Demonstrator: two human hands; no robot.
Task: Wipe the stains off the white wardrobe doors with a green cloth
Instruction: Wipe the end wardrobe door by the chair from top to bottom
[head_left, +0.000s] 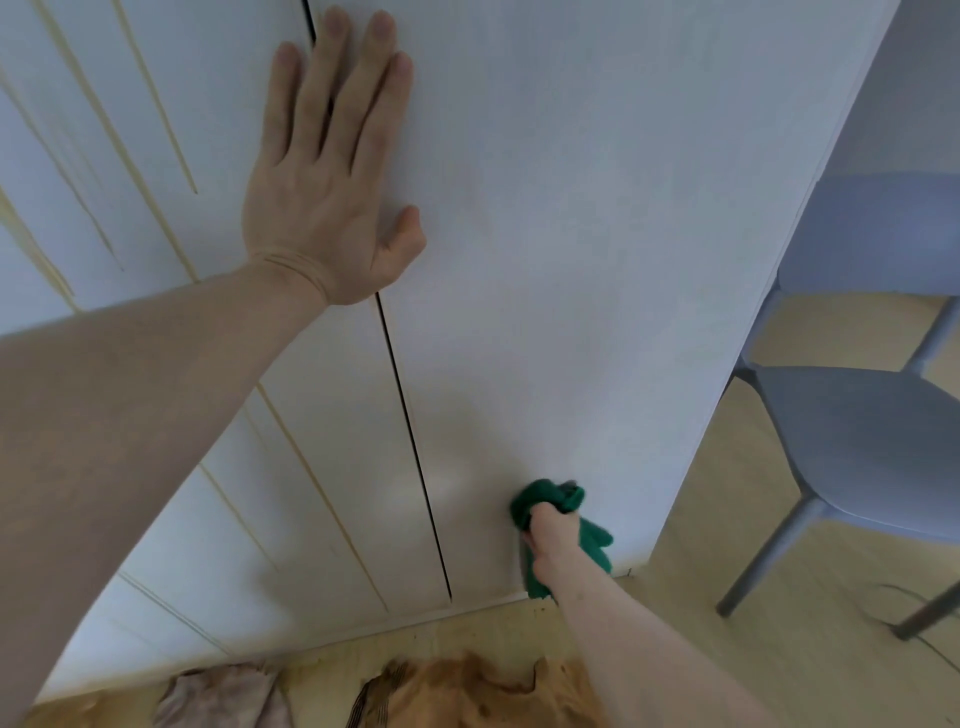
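The left hand (332, 171) lies flat across the gap between the two white wardrobe doors (571, 234), the right hand (553, 540) holds the crumpled green cloth (545, 501) against the right door's bottom corner, and the pale blue plastic chair (857, 441) stands on the floor right of the wardrobe.

Setting: domestic room, likely bedroom or living space in home. Evidence: tall white wardrobe doors (545, 260) reaching nearly to floor, narrow dark gap between two panels, yellowish drip streaks (156, 104) on left panel. Light wood-look floor (727, 597) beneath. Pale blue moulded chair (857, 441) with slim angled legs just beside wardrobe's right edge. Crumpled fabric items (223, 696) lying on floor at wardrobe base. Plain pale wall (924, 78) behind chair. No industrial or commercial fittings.
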